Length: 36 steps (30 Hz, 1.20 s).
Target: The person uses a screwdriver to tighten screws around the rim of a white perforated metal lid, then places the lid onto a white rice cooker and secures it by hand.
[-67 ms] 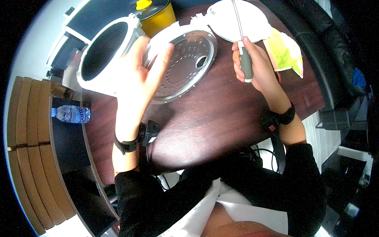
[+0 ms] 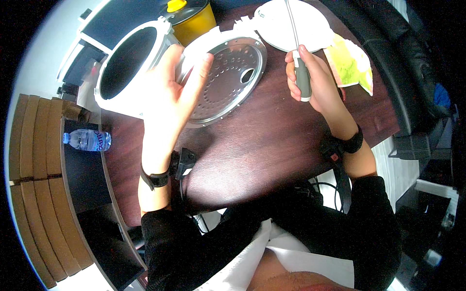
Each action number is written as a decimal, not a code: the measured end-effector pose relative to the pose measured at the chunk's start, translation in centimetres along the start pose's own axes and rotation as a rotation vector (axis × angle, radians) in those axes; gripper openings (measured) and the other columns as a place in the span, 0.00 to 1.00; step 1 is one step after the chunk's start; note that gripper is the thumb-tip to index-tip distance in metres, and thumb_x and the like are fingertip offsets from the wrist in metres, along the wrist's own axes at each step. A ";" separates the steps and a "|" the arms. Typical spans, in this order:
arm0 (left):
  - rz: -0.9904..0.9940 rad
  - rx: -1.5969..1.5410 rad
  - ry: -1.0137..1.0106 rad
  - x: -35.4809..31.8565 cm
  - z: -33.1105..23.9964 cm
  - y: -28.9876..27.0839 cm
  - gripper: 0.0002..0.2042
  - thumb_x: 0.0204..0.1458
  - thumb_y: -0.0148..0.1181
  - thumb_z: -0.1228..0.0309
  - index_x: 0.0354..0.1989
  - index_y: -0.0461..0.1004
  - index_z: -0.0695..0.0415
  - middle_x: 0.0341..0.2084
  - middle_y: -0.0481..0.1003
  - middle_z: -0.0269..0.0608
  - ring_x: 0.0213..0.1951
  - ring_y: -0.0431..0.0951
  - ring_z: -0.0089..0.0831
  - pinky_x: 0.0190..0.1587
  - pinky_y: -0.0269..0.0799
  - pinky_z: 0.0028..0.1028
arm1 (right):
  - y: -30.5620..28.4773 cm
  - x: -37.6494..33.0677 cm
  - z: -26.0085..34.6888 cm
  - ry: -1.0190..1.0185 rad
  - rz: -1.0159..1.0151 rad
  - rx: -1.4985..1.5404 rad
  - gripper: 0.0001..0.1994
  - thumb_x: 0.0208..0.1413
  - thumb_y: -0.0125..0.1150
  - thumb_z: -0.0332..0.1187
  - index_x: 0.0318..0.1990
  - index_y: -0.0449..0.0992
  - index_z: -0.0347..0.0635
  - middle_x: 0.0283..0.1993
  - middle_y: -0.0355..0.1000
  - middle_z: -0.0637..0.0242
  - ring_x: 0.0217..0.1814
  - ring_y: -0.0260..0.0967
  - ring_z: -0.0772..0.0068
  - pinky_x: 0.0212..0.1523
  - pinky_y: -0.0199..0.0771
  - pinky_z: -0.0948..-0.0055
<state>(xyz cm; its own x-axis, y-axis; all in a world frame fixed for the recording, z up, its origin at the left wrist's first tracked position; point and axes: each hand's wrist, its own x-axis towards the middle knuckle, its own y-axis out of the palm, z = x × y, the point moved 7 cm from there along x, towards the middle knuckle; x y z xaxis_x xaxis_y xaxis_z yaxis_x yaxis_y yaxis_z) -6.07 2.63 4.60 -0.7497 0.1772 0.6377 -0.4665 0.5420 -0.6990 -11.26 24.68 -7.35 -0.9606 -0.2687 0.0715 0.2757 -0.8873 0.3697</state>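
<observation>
A white pot-shaped appliance (image 2: 116,99) with a dark round opening lies tilted at the far left of the table. Against it stands its round lid (image 2: 225,80), a dimpled metal plate with one oval hole facing me. My left hand (image 2: 177,87) grips the lid's left edge, thumb along the front; glare washes out part of the fingers. Upright in my right hand (image 2: 313,77) is a tool with a grey-green handle (image 2: 303,80) and a thin metal shaft. The shaft's tip is beyond the upper edge, so its kind cannot be told.
A white round plate-like piece (image 2: 291,29) lies at the far right beside a yellow-green paper (image 2: 352,65). Behind the appliance is a yellow container (image 2: 196,26). A water bottle (image 2: 90,140) lies left, near brown boxes (image 2: 39,194). The table (image 2: 233,160) has a curved near edge.
</observation>
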 end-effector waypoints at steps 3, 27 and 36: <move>0.017 0.019 0.014 0.0 0.2 0.0 0.14 0.54 0.62 0.61 0.31 0.73 0.60 0.13 0.72 0.40 0.13 0.72 0.25 0.19 0.64 0.24 | 0.2 -0.1 0.0 0.000 0.003 -0.012 0.20 0.66 0.43 0.49 0.39 0.67 0.37 0.20 0.64 0.69 0.13 0.60 0.80 0.11 0.59 0.79; -0.037 -0.079 0.090 -0.1 0.8 0.0 0.18 0.56 0.59 0.63 0.51 0.72 0.59 0.29 0.79 0.50 0.29 0.81 0.36 0.32 0.74 0.30 | 4.5 -3.7 1.0 -0.109 0.425 -0.529 0.16 0.65 0.46 0.33 0.57 0.63 0.36 0.28 0.66 0.69 0.22 0.61 0.85 0.22 0.61 0.85; -0.075 -0.072 0.107 -0.2 0.8 0.1 0.18 0.56 0.59 0.64 0.51 0.72 0.61 0.26 0.78 0.50 0.27 0.81 0.36 0.30 0.74 0.29 | 5.8 -4.4 0.4 -0.007 0.487 -0.451 0.17 0.67 0.41 0.37 0.56 0.64 0.35 0.26 0.68 0.65 0.20 0.62 0.83 0.23 0.62 0.84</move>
<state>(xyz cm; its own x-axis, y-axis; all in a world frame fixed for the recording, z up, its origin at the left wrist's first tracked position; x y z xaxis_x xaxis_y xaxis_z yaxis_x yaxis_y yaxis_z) -6.28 1.97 4.15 -0.6575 0.2186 0.7210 -0.4818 0.6138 -0.6254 -5.44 20.91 -5.17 -0.7224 -0.6774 0.1388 0.6647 -0.7356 -0.1304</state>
